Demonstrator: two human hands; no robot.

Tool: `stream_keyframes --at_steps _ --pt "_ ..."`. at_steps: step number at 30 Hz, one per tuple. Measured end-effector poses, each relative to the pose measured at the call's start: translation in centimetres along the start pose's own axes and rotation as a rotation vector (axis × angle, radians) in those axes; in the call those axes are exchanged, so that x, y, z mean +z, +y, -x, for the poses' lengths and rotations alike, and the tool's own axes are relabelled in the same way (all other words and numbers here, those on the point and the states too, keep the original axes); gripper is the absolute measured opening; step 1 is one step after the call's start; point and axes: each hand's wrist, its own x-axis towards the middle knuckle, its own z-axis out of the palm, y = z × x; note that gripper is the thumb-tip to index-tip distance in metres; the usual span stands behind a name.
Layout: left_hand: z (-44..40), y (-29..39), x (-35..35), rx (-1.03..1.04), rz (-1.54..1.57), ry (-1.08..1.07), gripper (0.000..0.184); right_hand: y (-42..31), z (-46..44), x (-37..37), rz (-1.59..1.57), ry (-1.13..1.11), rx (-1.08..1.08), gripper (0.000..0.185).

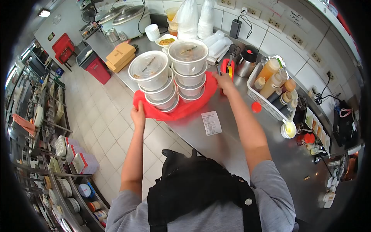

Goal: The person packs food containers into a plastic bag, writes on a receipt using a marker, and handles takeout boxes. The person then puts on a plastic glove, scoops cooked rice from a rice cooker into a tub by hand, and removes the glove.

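Two stacks of round lidded tubs, the left stack (148,71) and the right stack (188,58), stand side by side on a red plastic bag (181,110) at the counter's edge. The top lids bear handwriting. My left hand (138,115) is closed on the bag's left edge. On the other side, my right hand (223,81) grips the bag's right edge with closed fingers. A printed receipt (211,123) lies on the steel counter just in front of the bag.
Right of my right hand are a steel jug (246,63), scissors (233,51) and a white basket (266,92) of sauce bottles. Cardboard boxes (121,57) sit at the counter's left edge. A red bin (98,71) stands on the floor beyond, and shelves (58,154) line the left.
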Motion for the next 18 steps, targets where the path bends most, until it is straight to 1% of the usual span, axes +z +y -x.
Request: stream_keyframes --at_steps 1,3,4,5,6,8,9,10,11,12,13,14,15,16,17,18 --pt "-0.7 1.7 -0.6 0.01 0.001 -0.003 0.036 -1.3 -0.8 -1.0 -0.156 -0.063 0.086 0.029" --pt "-2.1 5.3 -2.1 -0.114 0.338 -0.055 0.041 -4.2 -1.8 -2.4 -0.286 -0.119 0.08 0.028" --pt "-2.8 6.8 -2.5 -0.068 0.425 -0.089 0.042 -5.9 -1.6 -2.7 -0.29 -0.115 0.081 0.028" --pt "-3.5 8.5 -2.8 -0.022 0.512 -0.122 0.044 -8.0 -1.3 -2.8 -0.364 -0.154 0.055 0.027" --pt "-4.1 10.6 -3.2 -0.016 0.512 -0.124 0.044 -10.0 -1.1 -2.8 -0.437 -0.195 0.024 0.025" --pt "-4.8 14.7 -4.1 0.023 0.697 -0.206 0.045 -13.0 -1.0 -2.7 -0.455 -0.214 -0.006 0.023" --pt "-5.0 16.3 -4.3 0.027 0.697 -0.205 0.045 -14.3 -0.9 -2.7 -0.469 -0.234 -0.029 0.022" --pt "-5.2 17.8 -4.3 0.059 0.771 -0.228 0.044 -15.7 -0.8 -2.6 -0.471 -0.235 -0.032 0.022" --pt "-5.3 19.4 -4.4 0.094 0.846 -0.252 0.044 -17.0 -0.7 -2.5 -0.491 -0.259 -0.086 0.021" --pt "-5.0 21.1 -4.3 0.099 0.845 -0.255 0.044 -18.1 -0.6 -2.3 -0.511 -0.283 -0.139 0.02" --pt "-4.4 22.8 -4.1 0.155 0.799 -0.276 0.044 -19.2 -0.8 -2.0 -0.513 -0.281 -0.142 0.02" --pt "-4.1 24.0 -4.0 0.209 0.752 -0.298 0.044 -20.1 -0.9 -1.7 -0.48 -0.345 -0.182 0.021" --pt "-4.6 24.6 -4.2 0.209 0.751 -0.3 0.044 -20.9 -0.7 -1.5 -0.446 -0.409 -0.221 0.023" --pt "-5.5 25.3 -4.5 0.304 0.754 -0.428 0.044 -22.3 0.4 -1.2 -0.448 -0.407 -0.223 0.023" --pt "-6.2 25.9 -4.8 0.4 0.755 -0.554 0.044 -24.1 1.3 -1.0 -0.584 -0.39 -0.168 0.023" --pt "-6.0 27.5 -5.1 0.434 0.781 -0.507 0.044 -25.6 2.2 -1.1 -0.718 -0.373 -0.112 0.023"
